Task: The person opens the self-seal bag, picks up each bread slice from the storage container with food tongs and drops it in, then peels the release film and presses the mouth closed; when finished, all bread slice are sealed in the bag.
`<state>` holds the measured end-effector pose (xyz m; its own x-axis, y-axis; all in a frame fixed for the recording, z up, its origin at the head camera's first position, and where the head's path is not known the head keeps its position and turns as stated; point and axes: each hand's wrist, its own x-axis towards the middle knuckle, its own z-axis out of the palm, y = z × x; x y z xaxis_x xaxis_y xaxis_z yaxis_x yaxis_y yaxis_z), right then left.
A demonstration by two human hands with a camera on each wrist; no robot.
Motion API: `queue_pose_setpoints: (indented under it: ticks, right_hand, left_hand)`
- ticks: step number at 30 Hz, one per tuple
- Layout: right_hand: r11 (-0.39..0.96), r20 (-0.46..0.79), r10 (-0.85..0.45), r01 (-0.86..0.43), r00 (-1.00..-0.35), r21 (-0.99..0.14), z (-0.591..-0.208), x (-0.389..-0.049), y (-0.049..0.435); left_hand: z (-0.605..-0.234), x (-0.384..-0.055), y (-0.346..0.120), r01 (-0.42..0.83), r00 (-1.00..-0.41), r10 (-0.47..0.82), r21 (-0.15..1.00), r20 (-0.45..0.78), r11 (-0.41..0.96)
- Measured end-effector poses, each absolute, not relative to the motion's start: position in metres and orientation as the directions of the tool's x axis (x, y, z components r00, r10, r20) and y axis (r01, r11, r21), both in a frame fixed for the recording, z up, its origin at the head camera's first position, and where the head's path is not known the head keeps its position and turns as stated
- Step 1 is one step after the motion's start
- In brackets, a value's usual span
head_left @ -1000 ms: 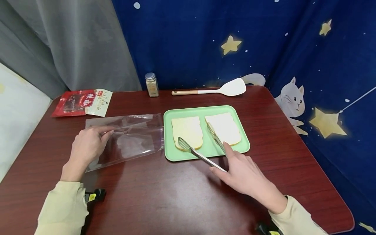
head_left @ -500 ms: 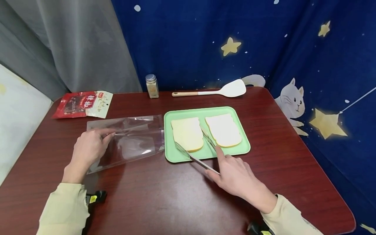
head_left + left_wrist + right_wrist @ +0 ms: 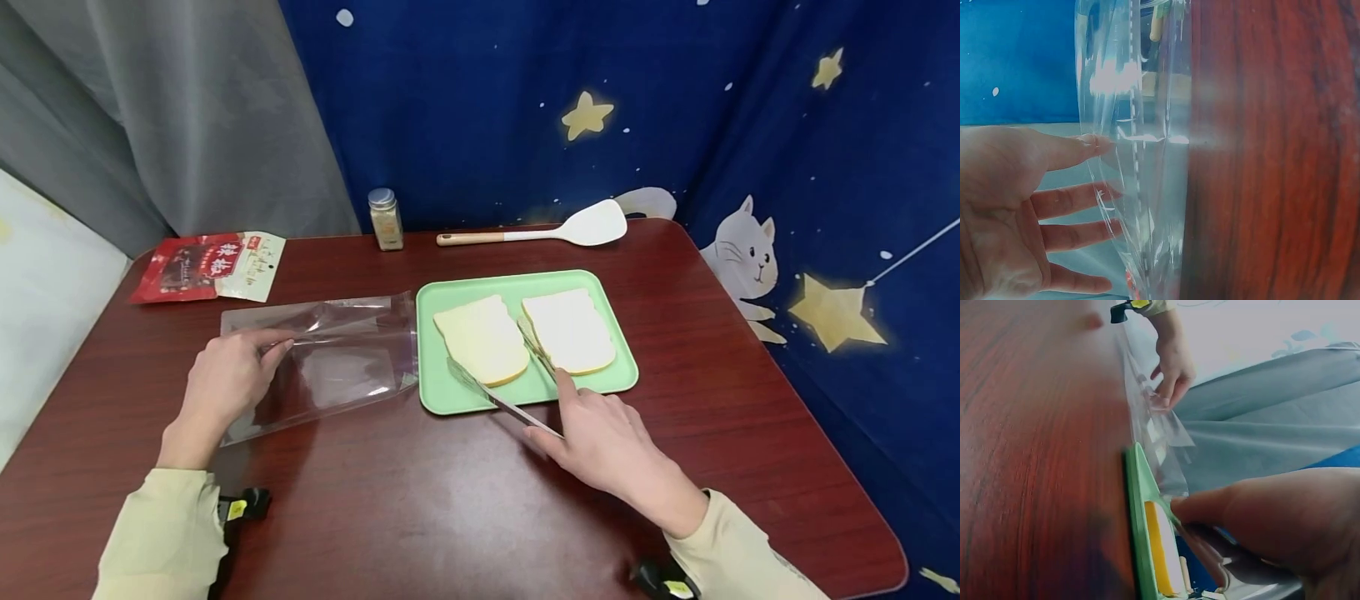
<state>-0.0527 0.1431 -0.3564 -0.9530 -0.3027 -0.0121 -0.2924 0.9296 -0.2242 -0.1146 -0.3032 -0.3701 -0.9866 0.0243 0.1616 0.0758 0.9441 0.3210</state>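
My left hand pinches the upper layer of a clear plastic bag between thumb and fingers; in the left wrist view the thumb presses against the film. The bag's opening lies beside the left edge of a green tray. Two bread slices lie on the tray: a left slice, turned at an angle, and a right slice. My right hand grips metal tongs, whose two arms stand on either side of the left slice, touching or close to its edges.
A red and white food packet lies at the back left. Along the back edge stand a seasoning jar and a white spatula with a wooden handle. Curtains hang directly behind the table.
The tongs have moved left, off the right slice and around the left one, their arms closer together. The left slice has turned and shifted slightly right. My left hand has barely moved.
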Motion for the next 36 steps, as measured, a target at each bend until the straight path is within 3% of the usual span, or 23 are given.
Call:
queue_pose_setpoints:
  ticks: [6,10,18,36]
  right_hand:
    - [0.944,-0.068,-0.3,-0.286,-0.952,-0.165,-0.352,-0.059,0.153]
    - [0.941,-0.087,-0.295,-0.274,-0.951,-0.196,-0.353,-0.062,0.156]
    - [0.929,0.008,-0.295,-0.289,-0.955,-0.233,-0.363,-0.062,0.146]
    - [0.877,0.098,-0.39,-0.402,-0.915,-0.262,-0.383,-0.064,0.163]
  left_hand:
    - [-0.37,-0.113,-0.303,0.072,-0.988,0.022,0.329,0.153,0.942]
    - [-0.369,-0.113,-0.304,0.078,-0.987,0.027,0.327,0.159,0.942]
    - [-0.369,-0.115,-0.306,0.077,-0.987,0.024,0.338,0.157,0.938]
    - [-0.367,-0.114,-0.307,0.081,-0.987,0.03,0.329,0.157,0.941]
